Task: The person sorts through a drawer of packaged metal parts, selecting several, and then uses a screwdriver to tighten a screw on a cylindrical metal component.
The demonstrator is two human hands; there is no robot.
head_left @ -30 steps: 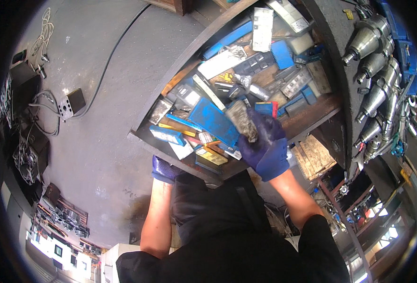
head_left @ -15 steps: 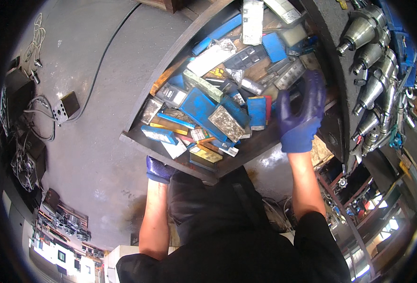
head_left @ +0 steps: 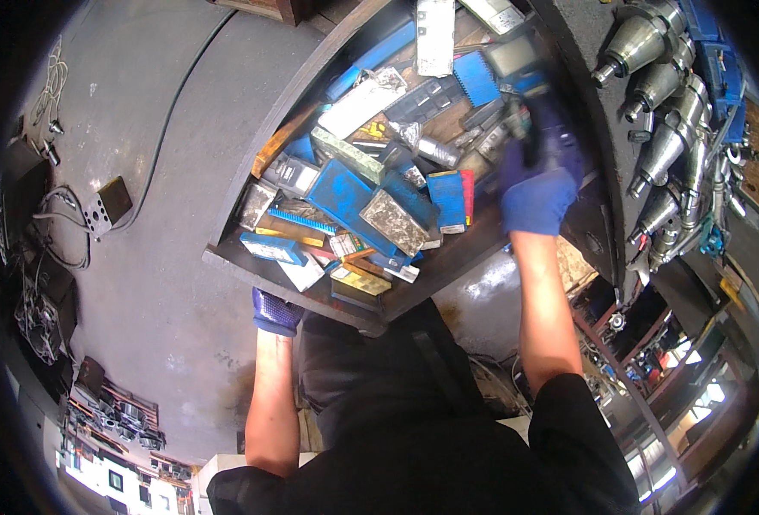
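A dark drawer (head_left: 255, 273) holds a jumble of small blue, white and yellow boxes. My left hand (head_left: 275, 311), in a purple-blue glove, is at the drawer's near left edge, its fingers hidden beneath it. My right hand (head_left: 544, 176), gloved alike, reaches into the right side of the drawer. Motion blurs its fingers, so whether they hold anything does not show. Near it lie a blue box (head_left: 446, 202) with a red piece beside it, a ribbed blue case (head_left: 476, 79) and some small grey pieces. A larger blue box (head_left: 345, 196) and a worn whitish box (head_left: 392, 221) lie mid-drawer.
On the right, a row of metal tool holders (head_left: 646, 41) lies on a dark surface beside the drawer. To the left, a metal block (head_left: 106, 210) and a black cable (head_left: 166, 120) are on a grey surface. Racks of parts (head_left: 120, 410) stand at lower left.
My right hand has moved farther into the drawer, and its fingers, spread before, are now blurred over the small grey pieces. My left hand stays at the drawer edge. The whole view has shifted slightly.
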